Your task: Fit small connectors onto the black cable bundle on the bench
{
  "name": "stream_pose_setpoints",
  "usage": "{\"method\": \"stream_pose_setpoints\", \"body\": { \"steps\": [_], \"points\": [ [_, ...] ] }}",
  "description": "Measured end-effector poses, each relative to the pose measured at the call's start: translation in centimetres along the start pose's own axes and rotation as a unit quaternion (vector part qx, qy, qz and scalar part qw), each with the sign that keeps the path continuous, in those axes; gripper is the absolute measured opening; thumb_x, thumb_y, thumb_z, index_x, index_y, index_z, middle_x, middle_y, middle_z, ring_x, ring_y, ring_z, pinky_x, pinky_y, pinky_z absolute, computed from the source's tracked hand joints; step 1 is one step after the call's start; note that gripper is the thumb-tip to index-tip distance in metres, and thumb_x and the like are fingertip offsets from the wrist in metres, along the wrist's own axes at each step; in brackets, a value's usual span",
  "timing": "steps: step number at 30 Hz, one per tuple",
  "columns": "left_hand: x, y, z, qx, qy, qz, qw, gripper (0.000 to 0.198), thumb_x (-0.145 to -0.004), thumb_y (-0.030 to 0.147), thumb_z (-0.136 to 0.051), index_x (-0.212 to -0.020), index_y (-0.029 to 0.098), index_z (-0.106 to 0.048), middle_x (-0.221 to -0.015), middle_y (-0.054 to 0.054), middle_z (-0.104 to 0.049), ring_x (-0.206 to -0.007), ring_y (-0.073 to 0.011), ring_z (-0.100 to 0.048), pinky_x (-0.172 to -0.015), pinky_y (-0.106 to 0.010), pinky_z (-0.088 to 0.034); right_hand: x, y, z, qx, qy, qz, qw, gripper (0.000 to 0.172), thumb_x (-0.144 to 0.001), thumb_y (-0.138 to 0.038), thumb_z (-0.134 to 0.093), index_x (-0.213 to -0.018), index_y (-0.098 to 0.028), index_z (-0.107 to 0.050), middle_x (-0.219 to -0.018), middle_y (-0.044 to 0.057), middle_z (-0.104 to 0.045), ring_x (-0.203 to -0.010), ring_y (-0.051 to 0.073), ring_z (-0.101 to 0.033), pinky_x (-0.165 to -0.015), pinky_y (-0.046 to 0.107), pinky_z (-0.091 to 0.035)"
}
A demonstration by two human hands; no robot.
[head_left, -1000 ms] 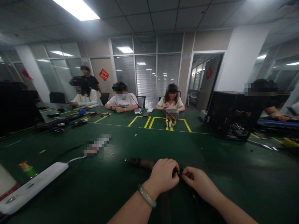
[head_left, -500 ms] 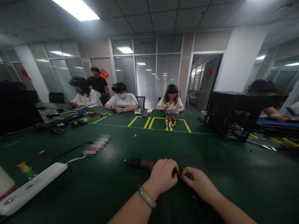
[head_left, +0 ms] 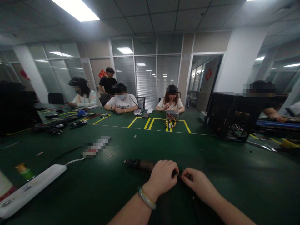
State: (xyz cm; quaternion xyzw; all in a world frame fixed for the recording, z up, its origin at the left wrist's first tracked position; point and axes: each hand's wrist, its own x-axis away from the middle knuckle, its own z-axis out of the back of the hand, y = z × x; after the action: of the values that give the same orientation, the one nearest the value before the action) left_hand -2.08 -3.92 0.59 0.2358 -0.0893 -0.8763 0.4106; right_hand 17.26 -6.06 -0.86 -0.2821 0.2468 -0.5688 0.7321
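Observation:
On the green table (head_left: 100, 187) lies a dark, long tool (head_left: 145, 165) with a metal tip at its left end; its right part is hidden behind my left hand (head_left: 164, 175). That hand wears a green-white bangle (head_left: 146, 198), and its fingers are closed on a dark part too small to name. Close beside it, my right hand (head_left: 195, 181) pinches something tiny at the same spot. The two sets of fingertips almost meet. Dark material hangs or lies below the hands, hard to make out.
A white power strip (head_left: 35, 189) and a small green bottle (head_left: 25, 172) are at the left. A black computer case (head_left: 231, 115) stands at the right. Across the table, people sit near a metal box with coloured wires (head_left: 172, 115).
Both my hands keep nearly the same pose and place. In the background, the standing person in black has moved to the right.

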Motion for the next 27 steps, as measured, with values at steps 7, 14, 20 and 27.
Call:
{"method": "stream_pose_setpoints", "body": {
  "steps": [7,14,20,27],
  "points": [
    [-0.1,0.1,0.4,-0.01,-0.011,0.001,1.0,0.008,-0.079,0.021,-0.056,-0.087,0.022,-0.057,-0.091,0.001,-0.061,-0.089,-0.0179,-0.054,-0.081,-0.032,-0.037,0.0,-0.3,0.1,0.015,-0.001,0.001,1.0,0.016,-0.087,-0.029,-0.054,-0.082,-0.022,-0.067,-0.077,0.0,-0.07,-0.069,0.017,-0.063,-0.058,0.022,-0.039],
    [0.0,0.3,0.4,0.003,-0.003,0.006,1.0,0.007,-0.078,0.02,-0.056,-0.084,0.021,-0.058,-0.089,0.0,-0.062,-0.087,-0.0184,-0.054,-0.079,-0.032,-0.038,0.2,-0.5,-0.1,0.082,0.039,0.022,0.996,0.012,-0.086,-0.026,-0.055,-0.081,-0.023,-0.066,-0.077,0.0,-0.065,-0.071,0.017,-0.061,-0.062,0.024,-0.04],
    [0.0,0.6,0.7,-0.012,-0.016,0.005,1.0,0.006,-0.08,0.019,-0.056,-0.084,0.023,-0.058,-0.089,0.002,-0.062,-0.088,-0.0168,-0.055,-0.08,-0.032,-0.037,0.5,-0.8,-0.5,0.074,0.085,0.051,0.992,0.013,-0.087,-0.025,-0.053,-0.079,-0.021,-0.062,-0.113,0.004,-0.055,-0.08,0.016,-0.059,-0.068,0.025,-0.044],
    [0.0,0.4,0.5,-0.026,-0.014,-0.003,1.0,0.007,-0.079,0.019,-0.058,-0.085,0.022,-0.058,-0.09,0.001,-0.061,-0.09,-0.0179,-0.055,-0.08,-0.032,-0.038,0.1,-0.4,-1.2,0.071,0.078,0.082,0.991,0.012,-0.087,-0.013,-0.048,-0.078,-0.02,-0.053,-0.087,0.001,-0.057,-0.079,0.016,-0.057,-0.071,0.025,-0.043]
  ]
}}
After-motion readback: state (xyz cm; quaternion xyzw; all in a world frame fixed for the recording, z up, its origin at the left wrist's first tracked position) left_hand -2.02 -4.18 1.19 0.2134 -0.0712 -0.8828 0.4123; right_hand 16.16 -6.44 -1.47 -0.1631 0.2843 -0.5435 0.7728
